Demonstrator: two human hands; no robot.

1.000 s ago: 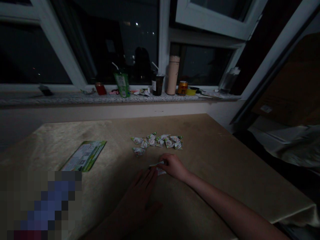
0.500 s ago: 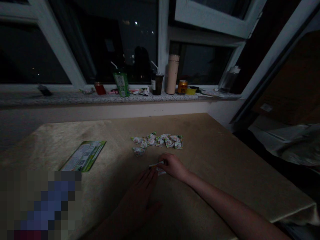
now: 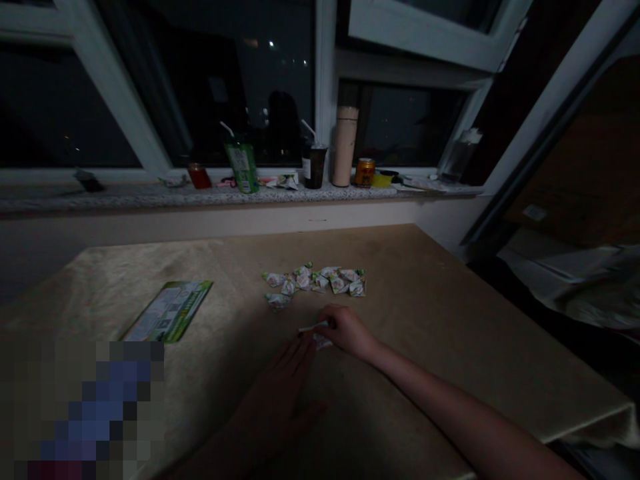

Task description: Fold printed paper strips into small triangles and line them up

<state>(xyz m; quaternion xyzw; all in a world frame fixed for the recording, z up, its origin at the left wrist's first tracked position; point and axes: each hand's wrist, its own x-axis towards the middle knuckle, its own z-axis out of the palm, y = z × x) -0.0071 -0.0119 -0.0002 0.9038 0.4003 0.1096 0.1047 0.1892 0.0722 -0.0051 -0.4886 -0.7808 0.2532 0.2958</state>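
My left hand (image 3: pixel 277 380) lies flat on the table, fingers stretched out, with the fingertips on the near left part of a small white printed wrapper (image 3: pixel 322 341). My right hand (image 3: pixel 347 330) is closed in a pinch on the wrapper's far edge, which is lifted or folded over. The hands hide part of the wrapper. Just beyond them lies a cluster of small crumpled or folded white-and-green wrapped pieces (image 3: pixel 320 283); whether anything is inside cannot be made out.
A flat green-and-white printed packet (image 3: pixel 173 310) lies at left on the cloth-covered table (image 3: pixel 425 300). Along the windowsill (image 3: pixel 280 198) stand a green drink container (image 3: pixel 243 167), a dark cup with a straw (image 3: pixel 314 168), a tall pink bottle (image 3: pixel 345 148) and an orange can (image 3: pixel 365 173).
Almost nothing differs. Both hands stay in place at the wrapper, and its visible edge has shifted very slightly.
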